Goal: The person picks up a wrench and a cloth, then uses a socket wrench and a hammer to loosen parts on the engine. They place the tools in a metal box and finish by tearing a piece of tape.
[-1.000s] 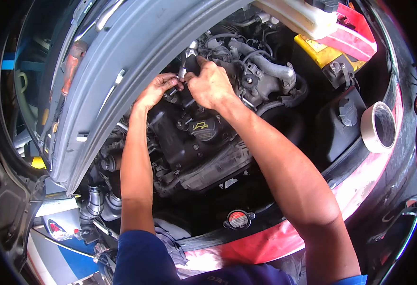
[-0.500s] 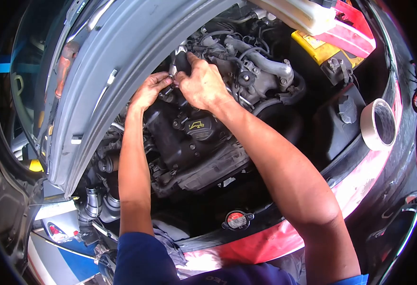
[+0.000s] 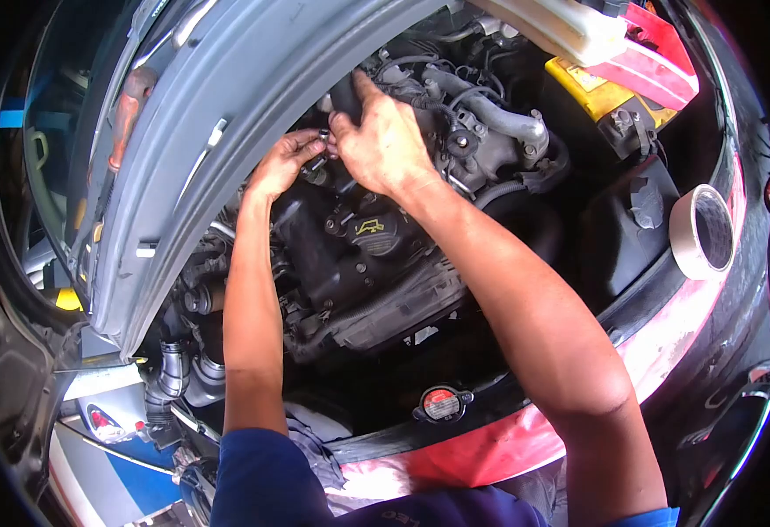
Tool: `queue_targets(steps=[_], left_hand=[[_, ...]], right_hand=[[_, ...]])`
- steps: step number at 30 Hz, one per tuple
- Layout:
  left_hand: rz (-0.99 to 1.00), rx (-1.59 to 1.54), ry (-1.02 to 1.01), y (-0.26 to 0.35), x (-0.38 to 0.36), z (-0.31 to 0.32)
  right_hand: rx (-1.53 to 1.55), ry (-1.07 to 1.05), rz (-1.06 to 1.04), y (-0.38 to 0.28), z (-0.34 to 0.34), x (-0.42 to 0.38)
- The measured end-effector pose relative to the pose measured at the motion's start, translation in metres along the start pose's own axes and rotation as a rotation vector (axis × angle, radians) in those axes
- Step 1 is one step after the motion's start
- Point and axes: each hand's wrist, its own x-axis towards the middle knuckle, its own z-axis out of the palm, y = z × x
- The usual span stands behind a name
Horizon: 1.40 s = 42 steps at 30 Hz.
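Observation:
Both hands work at the back of the engine, close under the raised hood. My right hand [image 3: 387, 145] is closed around a dark cylindrical piece [image 3: 344, 95], its index finger stretched along it; the hood edge hides the far end. Just left of it, my left hand [image 3: 281, 167] pinches a small dark metal piece [image 3: 323, 136] between thumb and fingertips. Below the hands lies the black engine cover [image 3: 315, 246] with its oil filler cap [image 3: 376, 235].
The grey hood [image 3: 218, 105] slants across the upper left. A metal pipe [image 3: 499, 119] and a yellow-topped battery [image 3: 578, 88] are at the right. A tape roll [image 3: 701, 232] rests on the right front edge; the radiator cap [image 3: 443, 403] sits at the front.
My right hand has shifted slightly, and the dark piece in it has turned, its silver parts now less visible. My left hand stays nearly in place. The whole view has moved slightly.

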Motion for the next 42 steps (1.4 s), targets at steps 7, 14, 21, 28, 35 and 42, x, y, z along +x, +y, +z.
queue_targets(steps=[7,14,21,28,35,42], left_hand=[[0.139,0.005,0.443,-0.066,0.012,-0.023],[-0.147,0.412,0.851,-0.040,-0.058,-0.045],[-0.234,0.397,0.851,-0.030,-0.075,-0.016],[-0.031,0.257,0.814,-0.057,-0.077,-0.007],[-0.140,-0.030,0.730,-0.040,-0.086,-0.011],[-0.164,0.052,0.644,-0.033,-0.085,-0.013]], right_hand=[[-0.058,0.012,0.054,-0.004,-0.004,0.004],[-0.008,-0.018,0.011,0.025,0.011,0.012],[0.238,-0.072,0.140,0.015,0.016,0.001],[0.186,-0.096,0.117,0.028,0.007,0.009],[0.171,-0.068,0.095,0.028,0.002,0.011],[0.122,-0.042,0.100,0.029,0.007,0.010]])
